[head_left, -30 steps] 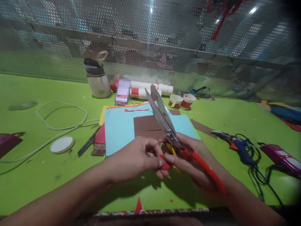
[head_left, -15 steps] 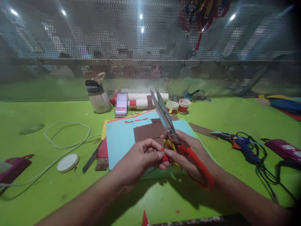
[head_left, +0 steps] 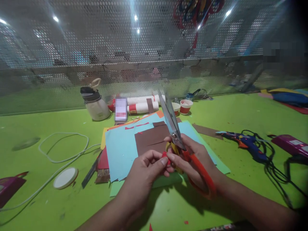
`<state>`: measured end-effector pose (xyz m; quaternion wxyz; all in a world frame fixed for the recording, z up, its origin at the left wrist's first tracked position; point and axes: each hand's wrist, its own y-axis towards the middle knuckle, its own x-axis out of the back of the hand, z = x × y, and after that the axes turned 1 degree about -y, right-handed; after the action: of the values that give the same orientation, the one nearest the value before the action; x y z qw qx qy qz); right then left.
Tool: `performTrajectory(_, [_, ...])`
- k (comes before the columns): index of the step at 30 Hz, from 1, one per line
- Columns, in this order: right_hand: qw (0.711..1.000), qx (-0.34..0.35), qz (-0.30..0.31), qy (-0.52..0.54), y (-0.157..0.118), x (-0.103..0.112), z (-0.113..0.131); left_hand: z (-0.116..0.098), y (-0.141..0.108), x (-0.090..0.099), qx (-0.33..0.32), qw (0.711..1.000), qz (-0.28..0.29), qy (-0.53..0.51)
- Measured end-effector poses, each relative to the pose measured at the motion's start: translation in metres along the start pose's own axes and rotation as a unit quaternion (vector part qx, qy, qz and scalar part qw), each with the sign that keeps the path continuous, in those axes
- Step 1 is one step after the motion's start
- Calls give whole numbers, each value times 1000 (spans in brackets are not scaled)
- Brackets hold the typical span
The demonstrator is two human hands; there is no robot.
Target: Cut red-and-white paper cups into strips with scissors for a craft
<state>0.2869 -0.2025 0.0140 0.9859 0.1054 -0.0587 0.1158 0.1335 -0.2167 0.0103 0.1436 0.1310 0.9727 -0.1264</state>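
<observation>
Between its thumb and fingers my left hand (head_left: 148,168) pinches a small red piece (head_left: 165,157). My right hand (head_left: 192,157) touches the same piece with its thumb and fingertips. Scissors (head_left: 179,139) with orange-red handles hang in my right hand, blades pointing up and away, slightly apart. A yellow object (head_left: 173,150), partly hidden by the fingers, is also at my right hand. Beneath both hands lie light blue sheets (head_left: 120,147) and a brown sheet (head_left: 150,138) on the green table.
At the back stand a bottle (head_left: 96,106), a phone (head_left: 121,109), white rolls (head_left: 141,107) and paper cups (head_left: 186,106). A blue glue gun (head_left: 250,147) with cables lies right. On the left are a white cable (head_left: 50,160), a lid (head_left: 65,178) and a dark blade (head_left: 90,171).
The view has shifted slightly. Both hands remain together at the red piece, and the left hand's fingers have moved a little around it. The scissors stay in my right hand.
</observation>
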Motion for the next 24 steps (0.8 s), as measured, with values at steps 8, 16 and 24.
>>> performTrajectory(8, [1000, -4, 9, 15, 0, -6, -6, 0, 2, 4, -20, 999, -28, 24])
performTrajectory(16, [999, -28, 9, -46, 1, 0, 8, -13, -1, 10, -54, 996, -64, 28])
performTrajectory(24, [978, 43, 114, -168, -13, 11, -7, -37, -3, 34, -152, 977, -147, -5])
